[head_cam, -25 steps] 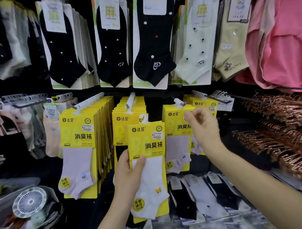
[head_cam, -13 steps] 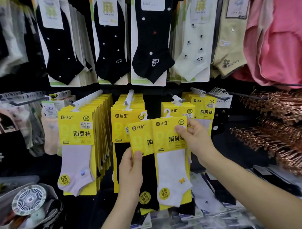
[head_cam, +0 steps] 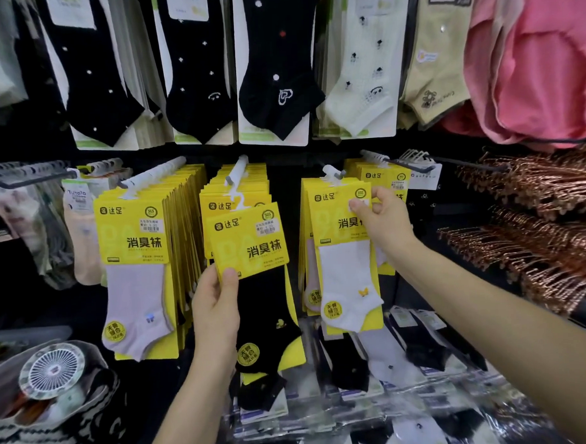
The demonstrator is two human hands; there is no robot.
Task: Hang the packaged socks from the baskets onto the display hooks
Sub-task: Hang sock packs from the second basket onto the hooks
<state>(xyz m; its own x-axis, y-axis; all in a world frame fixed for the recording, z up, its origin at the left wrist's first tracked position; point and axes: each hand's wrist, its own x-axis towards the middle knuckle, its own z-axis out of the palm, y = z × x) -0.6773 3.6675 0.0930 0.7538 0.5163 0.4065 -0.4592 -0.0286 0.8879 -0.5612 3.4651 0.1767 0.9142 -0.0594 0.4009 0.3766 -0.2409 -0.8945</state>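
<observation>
Step in hand: hanging, with two packs up at once.

Right hand (head_cam: 381, 218): reaching up and forward from 4 o'clock, forearm extended. Pinching the upper right corner of the white-sock pack (head_cam: 348, 263) between thumb and curled fingers. Pack at the front of the yellow stack under the right display hook (head_cam: 333, 172), at 2 o'clock from frame centre. Hanger tab apparently over the hook tip, but too blurred there to confirm it is seated.

Left hand (head_cam: 216, 307): raised from 6 o'clock, wrist straight. Gripping the black-sock pack (head_cam: 253, 256) at its lower left card edge, thumb across the front, fingers behind. Pack tilted slightly, held in front of the middle stack. White hanger (head_cam: 236, 200) just below the tip of the middle display hook (head_cam: 238, 167). Judged not yet hung.

Next move, as judged:
- Seat the white pack fully, then let go with the right hand.
- Lift the black pack toward 12 o'clock, line the hanger opening with the hook tip, and slide it back against the stack.
- Calls for fine alignment and a level card.

More loose packs (head_cam: 389, 358) lying below, at 5 o'clock.
</observation>
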